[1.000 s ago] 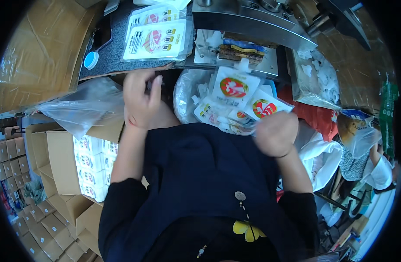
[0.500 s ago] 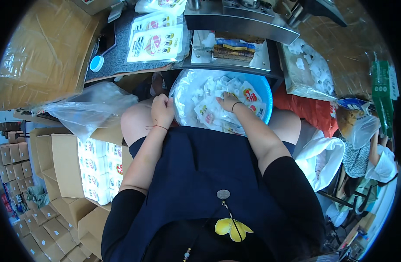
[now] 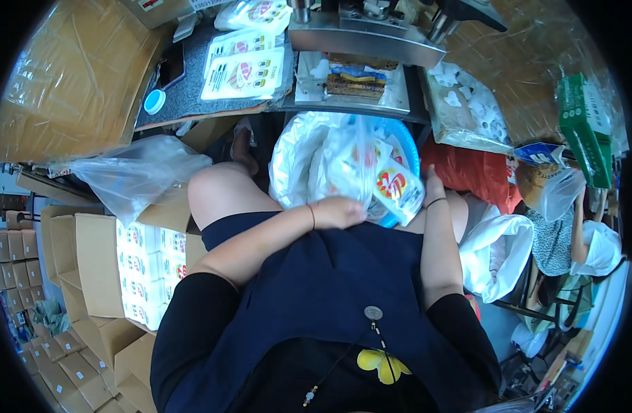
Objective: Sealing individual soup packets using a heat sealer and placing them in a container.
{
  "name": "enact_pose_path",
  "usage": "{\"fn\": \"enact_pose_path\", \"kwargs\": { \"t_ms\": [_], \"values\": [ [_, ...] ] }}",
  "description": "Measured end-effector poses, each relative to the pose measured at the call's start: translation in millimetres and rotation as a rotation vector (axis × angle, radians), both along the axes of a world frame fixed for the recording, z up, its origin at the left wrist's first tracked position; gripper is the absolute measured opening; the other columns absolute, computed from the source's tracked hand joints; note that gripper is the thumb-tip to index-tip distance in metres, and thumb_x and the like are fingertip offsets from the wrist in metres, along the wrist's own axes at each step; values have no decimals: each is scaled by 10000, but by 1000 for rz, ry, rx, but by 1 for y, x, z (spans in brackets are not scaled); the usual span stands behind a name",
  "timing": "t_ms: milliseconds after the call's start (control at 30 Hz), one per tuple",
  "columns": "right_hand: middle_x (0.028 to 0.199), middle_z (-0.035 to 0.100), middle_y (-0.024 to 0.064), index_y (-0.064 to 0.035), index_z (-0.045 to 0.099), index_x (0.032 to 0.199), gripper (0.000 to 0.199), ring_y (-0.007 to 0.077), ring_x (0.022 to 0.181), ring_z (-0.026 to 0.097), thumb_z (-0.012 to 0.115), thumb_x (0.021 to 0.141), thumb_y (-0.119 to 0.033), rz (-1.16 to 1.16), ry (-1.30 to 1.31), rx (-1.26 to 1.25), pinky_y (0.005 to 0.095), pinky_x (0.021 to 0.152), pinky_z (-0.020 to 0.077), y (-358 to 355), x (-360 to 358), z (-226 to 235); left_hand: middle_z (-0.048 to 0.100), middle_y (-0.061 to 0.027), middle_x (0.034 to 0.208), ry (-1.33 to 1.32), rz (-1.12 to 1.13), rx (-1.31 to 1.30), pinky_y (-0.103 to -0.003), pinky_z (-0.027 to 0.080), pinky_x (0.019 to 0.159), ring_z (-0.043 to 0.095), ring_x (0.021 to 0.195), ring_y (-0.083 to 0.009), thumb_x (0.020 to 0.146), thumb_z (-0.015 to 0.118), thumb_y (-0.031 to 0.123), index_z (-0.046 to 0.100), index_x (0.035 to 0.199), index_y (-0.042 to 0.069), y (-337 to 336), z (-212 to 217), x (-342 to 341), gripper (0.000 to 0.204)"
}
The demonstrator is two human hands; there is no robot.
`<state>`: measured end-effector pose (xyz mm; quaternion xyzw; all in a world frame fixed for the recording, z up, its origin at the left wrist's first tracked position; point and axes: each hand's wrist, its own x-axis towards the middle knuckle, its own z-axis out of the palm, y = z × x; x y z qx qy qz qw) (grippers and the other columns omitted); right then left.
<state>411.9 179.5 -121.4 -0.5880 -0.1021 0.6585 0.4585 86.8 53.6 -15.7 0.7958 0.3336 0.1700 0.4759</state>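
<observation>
My left hand (image 3: 338,212) lay curled over the crinkled, translucent plastic bag (image 3: 316,162) that lined the round blue basin (image 3: 407,148) on my lap, its fingers closed on a fold of the thin film at the near rim. My right hand (image 3: 432,186) was pressed against the basin's right side, mostly hidden behind a flat, glossy white sachet (image 3: 393,189) with a red round mark; I could not tell whether it gripped anything. More such sachets lay heaped inside the bag. Beyond the basin stood a brushed metal sealing machine (image 3: 364,38), with larger white pouches (image 3: 246,72) on the grey mat to its left. An open cardboard carton (image 3: 96,258) of small white boxes sat by my left knee.
</observation>
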Motion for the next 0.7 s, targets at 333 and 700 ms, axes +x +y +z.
{"fn": "enact_pose_path", "kwargs": {
  "t_ms": [333,700],
  "values": [
    [1247,648,186,-22,570,1297,370,325,1109,643,483,1006,-233,387,273,-162,472,975,518,-33,-37,72,282,-187,1574,-776,433,-30,-417,247,1136,210,1484,-283,1021,522,326,682,903,72,2,90,-79,323],
    [784,525,40,-26,515,905,237,100,705,475,504,1041,-220,226,-947,804,273,658,443,-40,-26,108,577,-8,866,-850,389,-516,-298,469,759,543,752,-123,1057,459,364,552,1256,78,1,66,-52,361]
  ]
}}
